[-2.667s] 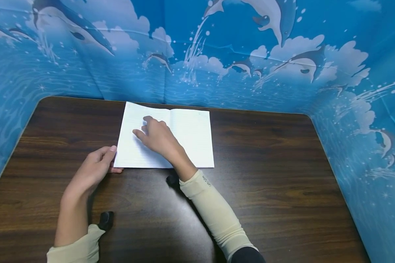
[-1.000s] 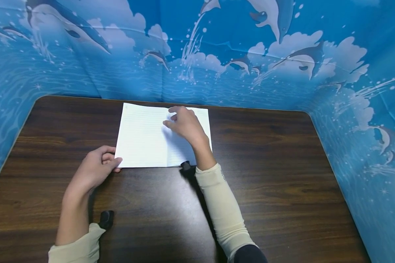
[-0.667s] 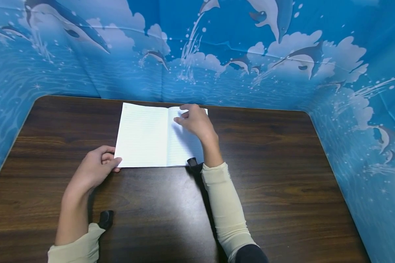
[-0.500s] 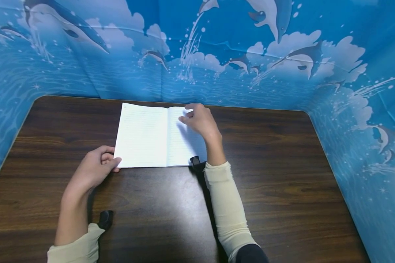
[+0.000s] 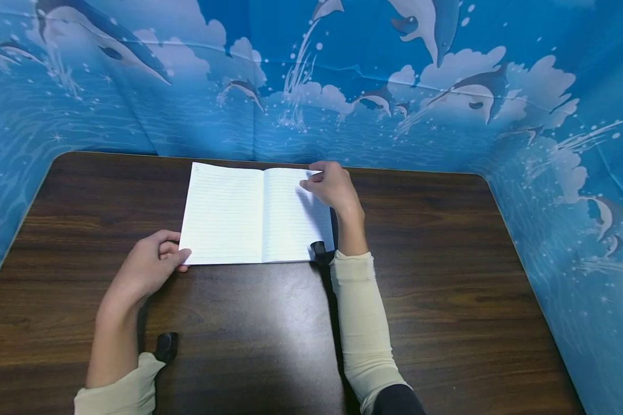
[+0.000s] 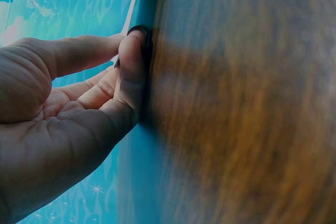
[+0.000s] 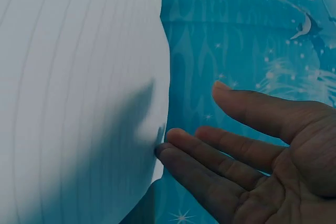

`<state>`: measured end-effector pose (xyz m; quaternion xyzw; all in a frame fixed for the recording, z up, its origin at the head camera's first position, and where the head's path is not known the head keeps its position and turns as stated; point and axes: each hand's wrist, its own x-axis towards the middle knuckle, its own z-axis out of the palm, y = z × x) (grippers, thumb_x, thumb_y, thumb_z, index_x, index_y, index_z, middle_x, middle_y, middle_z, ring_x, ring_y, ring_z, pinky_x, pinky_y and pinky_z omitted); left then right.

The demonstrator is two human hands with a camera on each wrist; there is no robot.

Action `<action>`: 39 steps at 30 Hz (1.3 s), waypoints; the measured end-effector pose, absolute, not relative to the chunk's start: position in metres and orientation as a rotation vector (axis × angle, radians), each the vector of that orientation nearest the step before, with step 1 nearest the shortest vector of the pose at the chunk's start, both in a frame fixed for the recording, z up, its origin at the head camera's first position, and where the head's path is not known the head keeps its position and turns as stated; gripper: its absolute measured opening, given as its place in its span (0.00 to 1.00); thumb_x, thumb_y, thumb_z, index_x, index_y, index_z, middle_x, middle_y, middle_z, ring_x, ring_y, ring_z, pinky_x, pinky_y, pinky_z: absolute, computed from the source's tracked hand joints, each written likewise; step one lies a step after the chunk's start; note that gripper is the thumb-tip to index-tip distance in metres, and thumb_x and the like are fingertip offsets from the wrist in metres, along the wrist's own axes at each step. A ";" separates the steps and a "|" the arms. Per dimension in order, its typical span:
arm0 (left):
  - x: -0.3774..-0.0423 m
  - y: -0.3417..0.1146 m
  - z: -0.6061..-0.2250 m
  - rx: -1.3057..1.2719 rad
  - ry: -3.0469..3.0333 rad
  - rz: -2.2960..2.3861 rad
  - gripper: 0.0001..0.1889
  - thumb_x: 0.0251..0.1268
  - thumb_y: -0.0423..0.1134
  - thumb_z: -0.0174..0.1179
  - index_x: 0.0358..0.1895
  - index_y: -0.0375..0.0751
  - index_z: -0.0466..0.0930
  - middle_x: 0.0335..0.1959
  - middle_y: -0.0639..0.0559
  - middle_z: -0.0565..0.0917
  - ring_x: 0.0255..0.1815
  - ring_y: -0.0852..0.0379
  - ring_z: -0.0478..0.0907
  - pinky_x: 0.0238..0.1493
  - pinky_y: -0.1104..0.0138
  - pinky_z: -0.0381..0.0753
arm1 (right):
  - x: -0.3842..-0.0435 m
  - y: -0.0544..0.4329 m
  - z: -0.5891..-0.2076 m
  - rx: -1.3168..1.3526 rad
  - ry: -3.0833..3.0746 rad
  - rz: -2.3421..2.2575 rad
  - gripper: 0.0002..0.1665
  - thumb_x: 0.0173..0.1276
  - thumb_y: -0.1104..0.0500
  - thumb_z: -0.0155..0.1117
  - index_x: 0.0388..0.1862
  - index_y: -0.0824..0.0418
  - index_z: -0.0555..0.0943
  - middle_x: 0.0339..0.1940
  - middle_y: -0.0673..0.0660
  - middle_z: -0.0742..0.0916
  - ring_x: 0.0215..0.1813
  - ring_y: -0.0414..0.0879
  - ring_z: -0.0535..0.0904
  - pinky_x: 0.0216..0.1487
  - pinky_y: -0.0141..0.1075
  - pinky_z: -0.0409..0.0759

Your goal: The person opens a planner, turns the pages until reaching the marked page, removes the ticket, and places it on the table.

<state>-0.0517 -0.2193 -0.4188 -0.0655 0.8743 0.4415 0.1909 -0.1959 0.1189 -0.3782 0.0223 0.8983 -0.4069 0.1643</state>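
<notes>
An open notebook (image 5: 223,213) with lined white pages lies near the table's far edge. My left hand (image 5: 147,262) pinches its near left corner, the thumb resting on top of the page and other fingers at or below the edge. In the left wrist view, the thumb and fingers of the left hand (image 6: 79,87) meet at the thin page edge. Over the upper right part of the right page is my right hand (image 5: 334,187), casting a shadow on the paper. The right wrist view shows that right hand (image 7: 252,156) with fingers extended, one fingertip at the page, the thumb apart.
The dark wood-grain table (image 5: 446,276) reaches to a blue dolphin-print curtain (image 5: 311,86) behind and at the sides. Black wrist devices, such as the left one (image 5: 166,347), stick out from the cream sleeves (image 5: 363,317).
My right hand has swept from the left page across to the right page's upper right side. The left thumb has come to rest on the notebook's near left corner.
</notes>
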 end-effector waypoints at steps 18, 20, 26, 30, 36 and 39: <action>-0.053 -0.219 -0.416 -0.182 2.455 1.218 0.29 0.84 0.37 0.58 0.77 0.21 0.62 0.49 0.33 0.88 0.36 0.60 0.86 0.38 0.75 0.77 | -0.202 0.127 -0.391 0.101 2.613 -0.840 0.43 0.71 0.53 0.78 0.81 0.61 0.72 0.84 0.60 0.73 0.84 0.57 0.69 0.79 0.52 0.73; -0.053 -0.219 -0.417 -0.178 2.455 1.220 0.30 0.84 0.37 0.58 0.76 0.21 0.62 0.49 0.33 0.88 0.36 0.60 0.86 0.38 0.75 0.76 | -0.202 0.125 -0.392 0.096 2.625 -0.792 0.45 0.71 0.54 0.79 0.82 0.62 0.70 0.84 0.61 0.72 0.84 0.57 0.67 0.80 0.52 0.71; -0.053 -0.221 -0.419 -0.175 2.453 1.211 0.29 0.84 0.38 0.58 0.77 0.23 0.63 0.47 0.37 0.89 0.36 0.59 0.86 0.39 0.74 0.76 | -0.200 0.120 -0.395 0.125 2.644 -0.728 0.47 0.70 0.57 0.79 0.82 0.65 0.68 0.87 0.61 0.68 0.86 0.58 0.64 0.81 0.52 0.69; -0.054 -0.221 -0.419 -0.177 2.448 1.215 0.30 0.84 0.38 0.59 0.77 0.23 0.63 0.48 0.37 0.88 0.36 0.58 0.86 0.39 0.74 0.76 | -0.199 0.116 -0.396 0.146 2.652 -0.744 0.45 0.69 0.60 0.80 0.81 0.66 0.71 0.88 0.60 0.66 0.87 0.57 0.64 0.80 0.52 0.71; -0.054 -0.219 -0.420 -0.193 2.450 1.215 0.29 0.84 0.37 0.57 0.77 0.23 0.63 0.48 0.36 0.88 0.36 0.58 0.85 0.37 0.72 0.77 | -0.199 0.113 -0.396 0.140 2.671 -0.791 0.38 0.69 0.62 0.79 0.75 0.66 0.78 0.82 0.62 0.75 0.82 0.57 0.70 0.74 0.51 0.78; -0.053 -0.219 -0.419 -0.203 2.447 1.223 0.29 0.84 0.37 0.57 0.77 0.23 0.62 0.48 0.35 0.88 0.36 0.58 0.85 0.37 0.72 0.77 | -0.200 0.113 -0.395 0.141 2.658 -0.840 0.35 0.69 0.62 0.79 0.73 0.66 0.80 0.77 0.62 0.80 0.77 0.57 0.74 0.69 0.51 0.82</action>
